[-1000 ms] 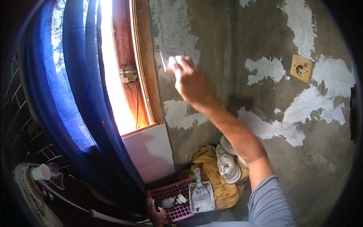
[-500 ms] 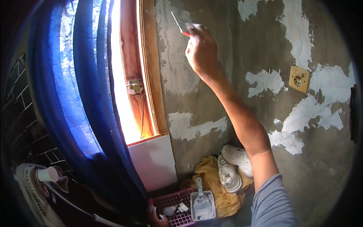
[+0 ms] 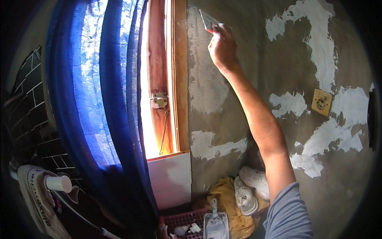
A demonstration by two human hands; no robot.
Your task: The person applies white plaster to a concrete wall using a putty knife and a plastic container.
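High on the grey wall beside the window frame, my right hand (image 3: 223, 47) is closed round a putty knife. The thin blade of the putty knife (image 3: 203, 19) is seen nearly edge-on against the wall, with a bit of red by my fingers. A patch of pale, thinly smeared filler (image 3: 207, 85) covers the wall below it. Only a sliver of my left hand (image 3: 162, 231) shows at the lower edge, near the pink basket (image 3: 179, 220); its fingers are mostly cut off, and what it holds I cannot make out.
A blue curtain (image 3: 115, 119) hangs over the bright window on the left. Below are a filler-smeared tray with a scraper (image 3: 215, 225), a light bulb (image 3: 181, 230), white shoes (image 3: 246, 199) and yellow cloth (image 3: 223, 191). A socket (image 3: 321, 102) sits on the right wall.
The view has tilted up and turned left, so the scene sits lower and further right. My right hand still holds the putty knife high on the wall. Less of my left hand shows.
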